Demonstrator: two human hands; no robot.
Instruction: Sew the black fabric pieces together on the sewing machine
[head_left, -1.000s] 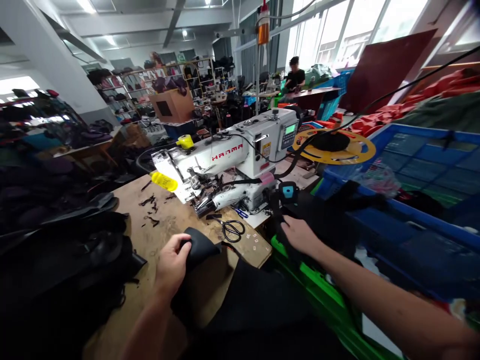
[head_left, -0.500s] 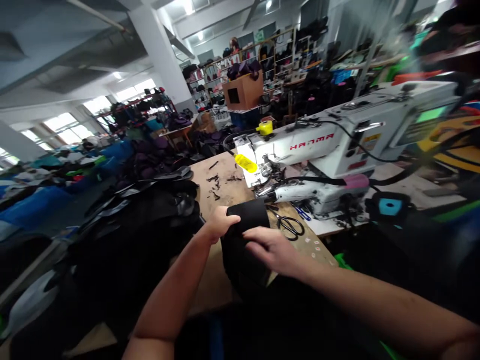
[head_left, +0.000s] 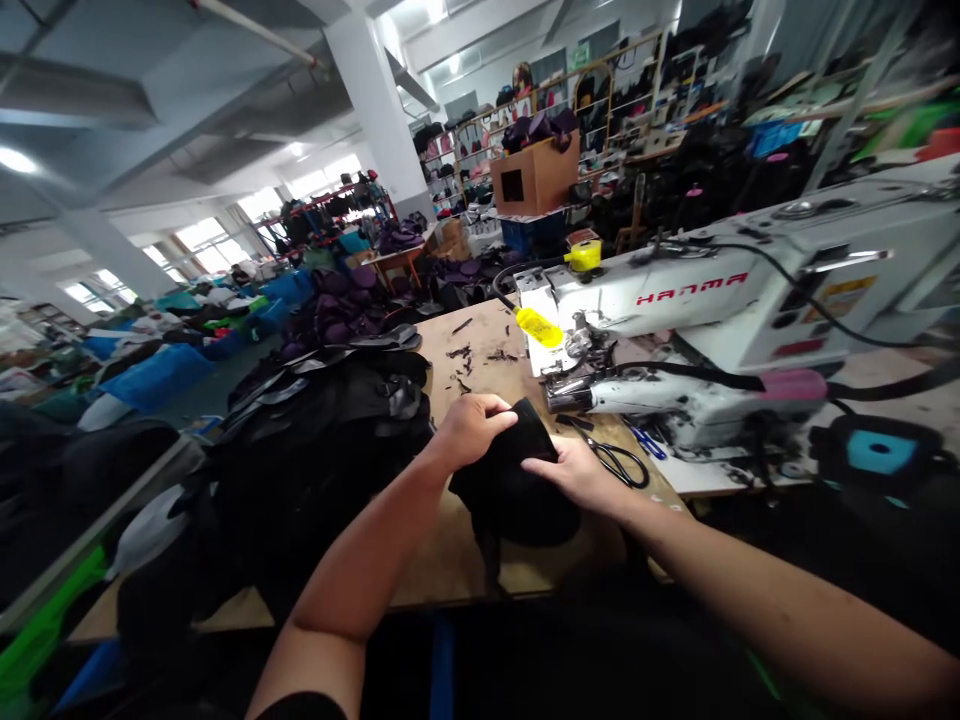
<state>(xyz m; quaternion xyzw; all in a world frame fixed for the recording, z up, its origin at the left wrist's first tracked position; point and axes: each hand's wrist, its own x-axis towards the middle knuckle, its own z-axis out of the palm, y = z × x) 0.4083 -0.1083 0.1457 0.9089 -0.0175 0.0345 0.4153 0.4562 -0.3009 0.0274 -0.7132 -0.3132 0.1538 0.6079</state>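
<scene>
A black fabric piece lies bunched on the wooden worktable, in front of a white sewing machine. My left hand is closed over the piece's upper left edge. My right hand grips its right edge, thumb on top. Both hands sit just left of black scissors that lie on the table by the machine's needle end. Part of the fabric hangs off the table's near edge.
A big heap of black fabric parts fills the table's left side. Fabric scraps dot the far tabletop. A cardboard box, shelves and blue bins stand behind. A black and blue device sits at right.
The view swung left. My right hand came from the right-hand bin side onto the black piece, and both hands now hold it closer to the machine.
</scene>
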